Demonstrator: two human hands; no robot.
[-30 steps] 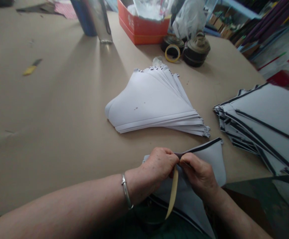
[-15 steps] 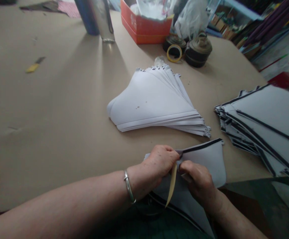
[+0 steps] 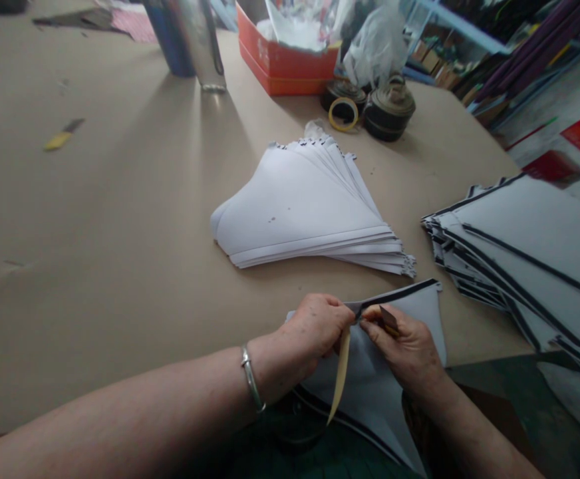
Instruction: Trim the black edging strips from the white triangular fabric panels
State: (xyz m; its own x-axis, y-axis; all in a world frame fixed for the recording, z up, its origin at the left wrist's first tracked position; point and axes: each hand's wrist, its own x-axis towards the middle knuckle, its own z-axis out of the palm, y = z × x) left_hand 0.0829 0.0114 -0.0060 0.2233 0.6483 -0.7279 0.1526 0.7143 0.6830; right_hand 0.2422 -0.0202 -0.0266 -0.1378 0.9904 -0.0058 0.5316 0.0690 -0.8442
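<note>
A white cut panel [image 3: 422,309] with black tape along its edges lies partly on the table's front edge and hangs toward my lap. My left hand [image 3: 320,322] is closed, pinching the panel's upper edge at the black tape [image 3: 394,293]. From under its fingers hangs a narrow yellowish strip [image 3: 340,382]. My right hand [image 3: 410,342] is closed too, its fingertips at the same edge just right of my left fingers. A small flat brown piece [image 3: 388,319], blade-like, sticks out between its fingers; the rest of it is hidden.
Beyond my hands lies a fanned stack of white panels [image 3: 294,206]. Another stack with black-taped edges [image 3: 534,226] is at the right. Farther back are tape rolls [image 3: 390,110], a red box [image 3: 290,66] and a metal bottle [image 3: 205,46]. A yellow-handled cutter [image 3: 60,138] lies at left.
My right hand has turned and risen to the taped edge beside my left fingertips. The flat brown piece now shows between its fingers. My left hand keeps its pinch; the view has shifted slightly.
</note>
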